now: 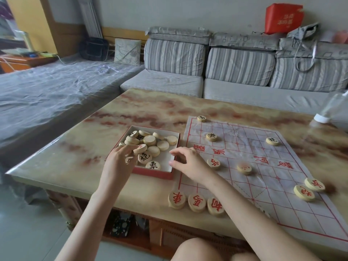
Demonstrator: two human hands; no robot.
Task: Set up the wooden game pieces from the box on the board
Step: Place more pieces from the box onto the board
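We are working at the table [131, 113], board [263, 166] right, box [170, 153] left. Our left hand [120, 159] is pinching a piece [140, 148] inside; our right hand [188, 161], half-open and empty, is steadying the rim. We should be lifting straight up, face-up.

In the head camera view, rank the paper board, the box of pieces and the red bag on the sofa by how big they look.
1. Paper board, largest.
2. Box, clearly smaller.
3. Red bag, smallest as it looks, but it sits far back on the sofa, so its true size against the box is unsure.
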